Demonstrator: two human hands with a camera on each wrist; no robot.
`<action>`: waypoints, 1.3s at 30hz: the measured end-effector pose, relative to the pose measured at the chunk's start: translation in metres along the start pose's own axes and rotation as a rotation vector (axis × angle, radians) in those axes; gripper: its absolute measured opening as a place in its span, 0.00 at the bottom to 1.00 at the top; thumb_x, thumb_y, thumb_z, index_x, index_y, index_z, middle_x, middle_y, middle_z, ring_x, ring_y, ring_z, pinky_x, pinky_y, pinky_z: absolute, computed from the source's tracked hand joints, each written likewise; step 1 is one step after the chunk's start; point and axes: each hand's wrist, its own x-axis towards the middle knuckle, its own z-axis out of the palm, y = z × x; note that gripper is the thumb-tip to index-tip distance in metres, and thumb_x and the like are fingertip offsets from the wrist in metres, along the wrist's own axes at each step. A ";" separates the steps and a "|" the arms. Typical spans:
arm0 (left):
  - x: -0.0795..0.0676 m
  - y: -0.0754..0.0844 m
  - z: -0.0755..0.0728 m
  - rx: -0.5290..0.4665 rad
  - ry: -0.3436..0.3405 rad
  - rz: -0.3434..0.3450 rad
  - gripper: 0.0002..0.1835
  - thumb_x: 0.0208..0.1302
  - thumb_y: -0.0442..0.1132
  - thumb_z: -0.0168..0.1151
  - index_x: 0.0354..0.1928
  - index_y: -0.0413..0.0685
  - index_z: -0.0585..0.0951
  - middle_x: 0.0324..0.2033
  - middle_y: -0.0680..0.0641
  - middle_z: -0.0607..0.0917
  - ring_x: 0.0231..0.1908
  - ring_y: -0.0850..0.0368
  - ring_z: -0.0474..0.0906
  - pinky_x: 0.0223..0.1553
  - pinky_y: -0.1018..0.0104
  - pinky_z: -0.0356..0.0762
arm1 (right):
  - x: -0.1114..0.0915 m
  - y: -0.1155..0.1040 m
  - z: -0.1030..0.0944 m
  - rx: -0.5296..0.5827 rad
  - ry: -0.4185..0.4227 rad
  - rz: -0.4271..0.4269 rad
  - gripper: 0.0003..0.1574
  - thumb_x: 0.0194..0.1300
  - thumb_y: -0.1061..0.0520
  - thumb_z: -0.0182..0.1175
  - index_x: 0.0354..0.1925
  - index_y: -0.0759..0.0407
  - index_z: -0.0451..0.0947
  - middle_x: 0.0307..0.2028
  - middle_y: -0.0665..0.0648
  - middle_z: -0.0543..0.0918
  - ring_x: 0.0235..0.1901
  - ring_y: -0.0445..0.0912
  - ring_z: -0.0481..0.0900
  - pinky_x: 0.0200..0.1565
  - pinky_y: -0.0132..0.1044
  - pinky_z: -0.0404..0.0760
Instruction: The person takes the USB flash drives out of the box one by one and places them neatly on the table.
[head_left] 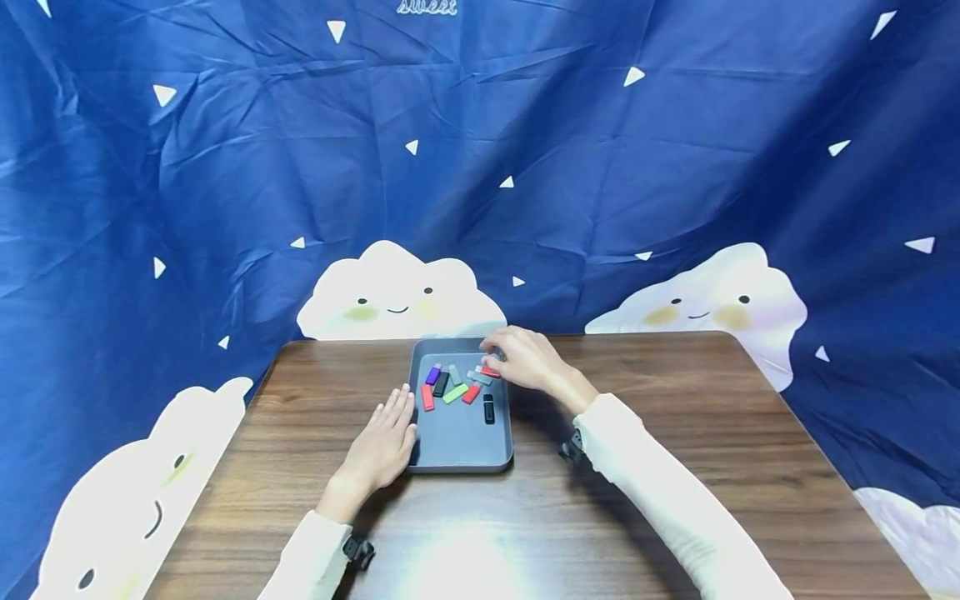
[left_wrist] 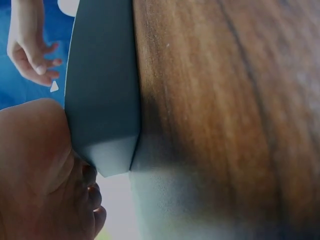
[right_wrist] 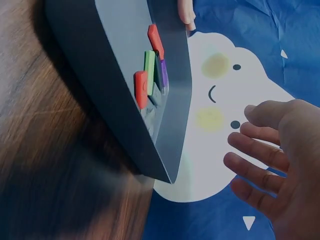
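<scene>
A grey tray (head_left: 459, 446) on the table holds several small USB flash drives. In a loose cluster lie a purple drive (head_left: 433, 374), a green drive (head_left: 455, 393), a black drive (head_left: 441, 384), red ones and grey ones. Apart from these, a second black drive (head_left: 489, 409) lies near the right wall. My left hand (head_left: 381, 442) rests along the tray's left side, its fingers straight. Over the far right corner hovers my right hand (head_left: 527, 358), fingers loosely bent, near a red drive (head_left: 489, 371). The right wrist view shows nothing between those fingers.
The tray stands on a brown wooden table (head_left: 645, 375), close to its far edge. Behind the table hangs a blue cloth (head_left: 465, 167) printed with white clouds and triangles. Each sleeve carries a small black device near the wrist.
</scene>
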 end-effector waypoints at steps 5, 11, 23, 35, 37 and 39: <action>0.000 0.000 0.001 -0.007 0.000 -0.001 0.31 0.85 0.42 0.44 0.81 0.32 0.60 0.84 0.36 0.57 0.84 0.38 0.53 0.83 0.40 0.54 | 0.008 -0.002 0.004 0.013 -0.001 0.014 0.16 0.73 0.46 0.67 0.55 0.48 0.89 0.53 0.49 0.91 0.51 0.48 0.87 0.54 0.50 0.87; -0.001 -0.001 0.002 -0.010 0.019 0.007 0.31 0.84 0.41 0.44 0.80 0.31 0.62 0.83 0.35 0.59 0.83 0.36 0.56 0.82 0.38 0.57 | 0.015 -0.006 0.009 0.025 -0.014 0.021 0.17 0.74 0.46 0.67 0.54 0.50 0.89 0.51 0.49 0.91 0.48 0.48 0.88 0.52 0.50 0.87; 0.000 -0.002 0.001 0.004 0.003 -0.003 0.31 0.85 0.42 0.44 0.81 0.32 0.61 0.83 0.36 0.58 0.83 0.37 0.55 0.83 0.40 0.56 | 0.026 -0.015 0.015 -0.002 -0.057 -0.008 0.16 0.74 0.46 0.67 0.53 0.51 0.89 0.49 0.50 0.91 0.42 0.46 0.85 0.45 0.48 0.87; 0.001 -0.004 0.002 -0.026 0.043 0.024 0.31 0.83 0.40 0.44 0.80 0.31 0.62 0.82 0.34 0.61 0.82 0.35 0.57 0.81 0.36 0.58 | 0.045 -0.033 0.024 -0.015 -0.080 -0.070 0.17 0.74 0.47 0.67 0.54 0.54 0.90 0.49 0.52 0.92 0.47 0.47 0.89 0.51 0.46 0.88; 0.001 -0.006 0.005 -0.028 0.055 0.033 0.31 0.82 0.40 0.44 0.80 0.30 0.62 0.82 0.34 0.62 0.82 0.34 0.58 0.80 0.35 0.59 | 0.048 -0.035 0.027 -0.018 -0.086 -0.073 0.17 0.74 0.47 0.67 0.54 0.54 0.90 0.49 0.52 0.92 0.47 0.47 0.89 0.52 0.45 0.88; 0.001 -0.009 0.008 -0.014 0.064 0.037 0.32 0.82 0.41 0.43 0.80 0.31 0.62 0.82 0.34 0.61 0.82 0.34 0.58 0.80 0.35 0.59 | 0.050 -0.039 0.030 -0.013 -0.097 -0.074 0.19 0.74 0.47 0.67 0.55 0.55 0.89 0.49 0.52 0.92 0.48 0.47 0.89 0.52 0.45 0.88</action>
